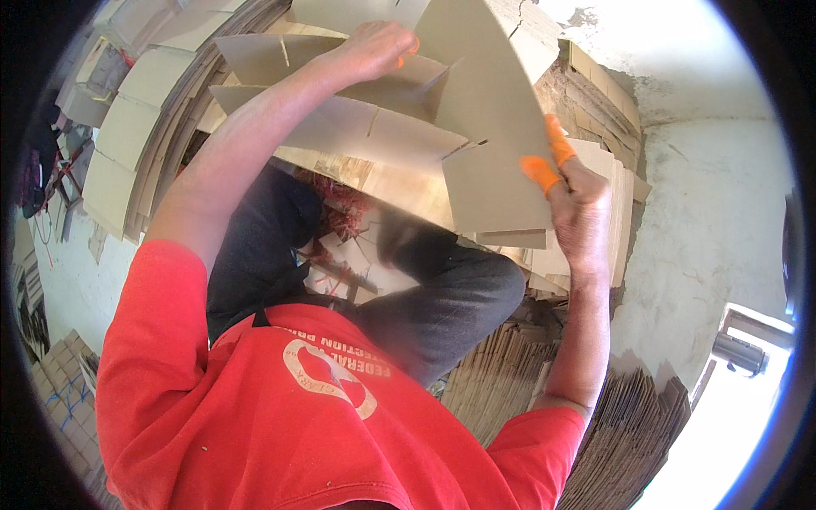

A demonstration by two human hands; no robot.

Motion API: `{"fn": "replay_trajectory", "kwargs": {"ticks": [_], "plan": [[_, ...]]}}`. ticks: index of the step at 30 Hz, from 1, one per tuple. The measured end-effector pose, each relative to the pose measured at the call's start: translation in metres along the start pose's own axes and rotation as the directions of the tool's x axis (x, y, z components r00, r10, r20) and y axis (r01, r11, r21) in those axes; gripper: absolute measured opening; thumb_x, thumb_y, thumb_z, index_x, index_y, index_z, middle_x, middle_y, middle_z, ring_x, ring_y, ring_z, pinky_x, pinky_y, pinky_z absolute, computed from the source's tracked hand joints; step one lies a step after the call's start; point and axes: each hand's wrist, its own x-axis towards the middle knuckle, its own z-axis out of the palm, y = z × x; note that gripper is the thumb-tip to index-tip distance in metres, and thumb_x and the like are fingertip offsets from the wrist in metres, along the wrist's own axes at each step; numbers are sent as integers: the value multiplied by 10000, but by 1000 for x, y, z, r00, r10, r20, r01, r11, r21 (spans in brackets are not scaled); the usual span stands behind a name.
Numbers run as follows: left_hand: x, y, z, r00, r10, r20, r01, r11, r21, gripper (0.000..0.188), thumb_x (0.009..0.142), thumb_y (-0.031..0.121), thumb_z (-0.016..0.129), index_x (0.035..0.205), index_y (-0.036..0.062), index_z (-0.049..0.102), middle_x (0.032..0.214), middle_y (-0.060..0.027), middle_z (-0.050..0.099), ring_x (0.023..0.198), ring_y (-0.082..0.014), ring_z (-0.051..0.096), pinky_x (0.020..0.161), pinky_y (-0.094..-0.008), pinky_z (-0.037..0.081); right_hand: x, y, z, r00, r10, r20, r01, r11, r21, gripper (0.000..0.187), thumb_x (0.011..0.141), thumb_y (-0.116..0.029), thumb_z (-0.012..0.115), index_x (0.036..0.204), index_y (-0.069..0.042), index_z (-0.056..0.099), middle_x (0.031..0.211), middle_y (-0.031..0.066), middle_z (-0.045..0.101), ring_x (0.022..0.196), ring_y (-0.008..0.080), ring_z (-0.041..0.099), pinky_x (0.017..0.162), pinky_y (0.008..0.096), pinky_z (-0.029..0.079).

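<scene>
A broad slotted cardboard sheet stands tilted in front of me. Slotted cardboard strips meet it crosswise from the left, joined at the slots. My right hand pinches the sheet's right edge, with orange covers on the thumb and a finger. Farther off, my left hand is closed at the far cardboard strip; its fingertips are mostly hidden, and a bit of orange cover shows. Beneath the cardboard lies a wooden board.
Stacked cardboard rises at the left, and another stack stands beyond my right hand. Upright cardboard pieces line the floor at the lower right, near a bright doorway. Red scraps lie between my legs. A pale wall bounds the right.
</scene>
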Motion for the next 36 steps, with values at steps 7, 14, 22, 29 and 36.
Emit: {"fn": "replay_trajectory", "kwargs": {"ticks": [7,14,22,29,36], "plan": [[2,-7,7,999,26,-40,-30,996,-85,107,755,4,689,784,-18,588,761,-225,615,763,-405,626,645,-475,487,14,16,17,995,16,95,-9,997,-79,530,860,-45,699,1362,-35,529,877,16,677,683,19,516,636,206,478],[8,-6,4,991,-51,120,41,996,77,134,759,16,678,772,-6,546,747,-214,600,759,-399,611,648,-473,477,36,-5,15,971,16,237,16,991,-131,580,859,-10,662,1407,-51,474,978,54,720,728,72,620,676,256,529],[-24,38,-21,995,64,-82,-67,997,-26,385,831,210,700,1166,35,629,1057,-123,661,1033,-297,590,883,-397,486,-22,30,81,985,-77,155,90,993,-78,519,836,52,588,1344,7,493,1030,162,690,744,198,657,655,308,523],[-88,43,-44,930,94,-356,-143,983,-114,450,754,184,773,1162,50,641,1084,-115,673,1023,-292,616,868,-378,511,-48,121,-2,873,123,-472,-368,802,-470,389,922,-115,602,1303,-52,557,1232,188,576,1023,285,592,848,370,508],[-116,31,-45,939,-47,-342,15,995,-96,462,694,104,807,1131,50,666,1061,-122,681,985,-289,630,828,-374,521,-133,250,-33,574,646,-503,-782,250,-571,843,731,-466,785,1380,-54,441,1338,177,504,1280,353,438,988,467,421]]}}
